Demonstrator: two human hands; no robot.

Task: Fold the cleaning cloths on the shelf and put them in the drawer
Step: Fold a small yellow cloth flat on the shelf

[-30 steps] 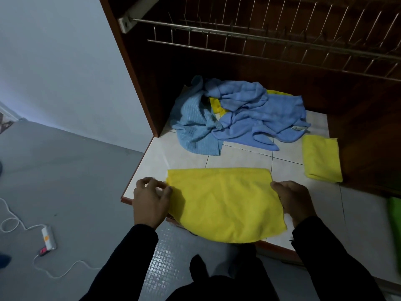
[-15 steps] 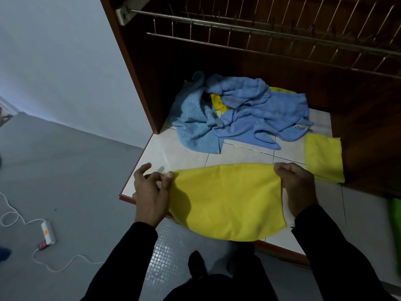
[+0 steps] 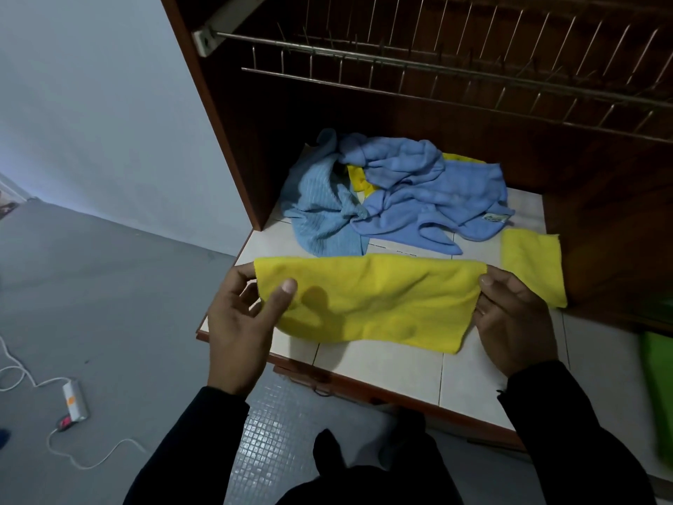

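A yellow cloth hangs just above the white tiled shelf, stretched between my two hands. My left hand pinches its upper left corner with the thumb on top. My right hand pinches the upper right corner. Behind it lies a crumpled heap of blue cloths with a bit of another yellow one showing through. A folded yellow cloth lies flat at the right, beside my right hand.
A wire dish rack hangs above the shelf inside the dark wooden cabinet. Something green sits at the far right edge. On the grey floor at left lies a power strip with a white cable.
Both hands have lifted the far edge of the yellow cloth off the shelf and pulled it toward me, so the cloth now hangs as a narrower band.
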